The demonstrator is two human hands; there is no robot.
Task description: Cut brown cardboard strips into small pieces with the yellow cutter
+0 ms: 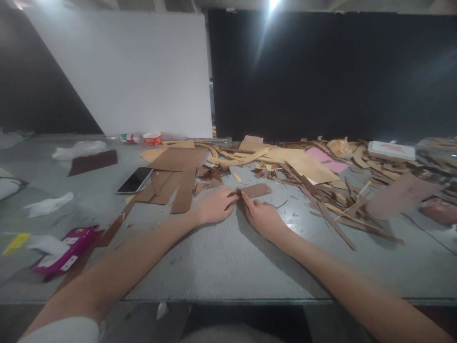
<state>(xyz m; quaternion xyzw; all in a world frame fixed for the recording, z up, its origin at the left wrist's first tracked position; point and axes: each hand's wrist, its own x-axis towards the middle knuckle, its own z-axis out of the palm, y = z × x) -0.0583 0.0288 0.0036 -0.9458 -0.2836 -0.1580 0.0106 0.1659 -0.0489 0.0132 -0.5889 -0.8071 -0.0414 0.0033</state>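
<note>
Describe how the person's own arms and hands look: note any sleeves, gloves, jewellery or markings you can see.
Both hands, the left hand and the right hand, are bare, without gloves. No rings, watch or markings show. Both forearms are uncovered. A pale, whitish short sleeve shows on the left upper arm at the bottom edge; the right arm leaves the picture before any sleeve appears.

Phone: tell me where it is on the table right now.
In the head view the phone lies flat, screen up, on the grey table, left of centre, beside the brown cardboard pieces and beyond the left hand.
</note>
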